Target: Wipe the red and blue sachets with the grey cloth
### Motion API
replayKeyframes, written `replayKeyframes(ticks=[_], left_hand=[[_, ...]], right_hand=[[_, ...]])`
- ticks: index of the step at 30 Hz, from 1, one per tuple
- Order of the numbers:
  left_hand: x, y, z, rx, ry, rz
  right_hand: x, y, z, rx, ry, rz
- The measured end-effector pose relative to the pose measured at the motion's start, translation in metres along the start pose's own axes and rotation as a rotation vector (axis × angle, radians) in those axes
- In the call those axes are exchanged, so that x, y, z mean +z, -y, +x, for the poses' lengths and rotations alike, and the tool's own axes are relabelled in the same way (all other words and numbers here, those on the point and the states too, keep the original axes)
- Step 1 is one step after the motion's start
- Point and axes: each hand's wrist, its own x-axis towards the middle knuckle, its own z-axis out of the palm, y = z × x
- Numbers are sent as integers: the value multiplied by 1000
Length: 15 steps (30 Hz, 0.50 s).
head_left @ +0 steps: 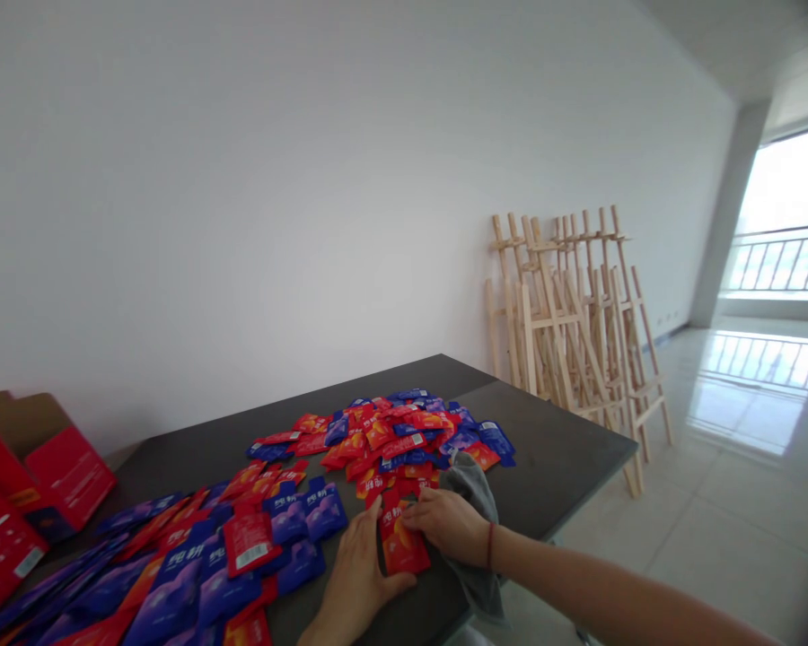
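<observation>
Viewed remotely from the head camera: both hands meet on one red sachet (404,547) lying flat on the dark worktop (566,458), lower centre of the frame. The left hand (354,579) lies spread, its grip wide, with fingertips against the sachet's left edge. The right hand (448,525) is curled over the sachet's upper right corner; I cannot tell whether its grip pinches the sachet or only presses on it. A grey cloth (471,489) lies under the right wrist and hangs over the worktop edge. I judge the work in hand to be the handling of this single sachet, set apart from the red-and-blue heap (390,435) just above it. Lifting it cleanly would call for a firm pinch at one corner, since blue sachets (310,511) lie close on the left. Red boxes (67,480) stand at the left; wooden easels (572,314) lean on the wall.
</observation>
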Motion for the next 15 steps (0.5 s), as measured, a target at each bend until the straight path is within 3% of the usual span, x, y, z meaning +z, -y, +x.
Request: replayKeyframes(ticks=[4,7,15], left_hand=[[2,3,1,15,-6,-6],[3,3,1,18,-5,-8],[-2,-3,-1,-3,-1,7]], right_hand=[[-7,7,-25,-138,17,19],[-10,4,-29,-162,19,16],[-9,2,22,76,75,-136]])
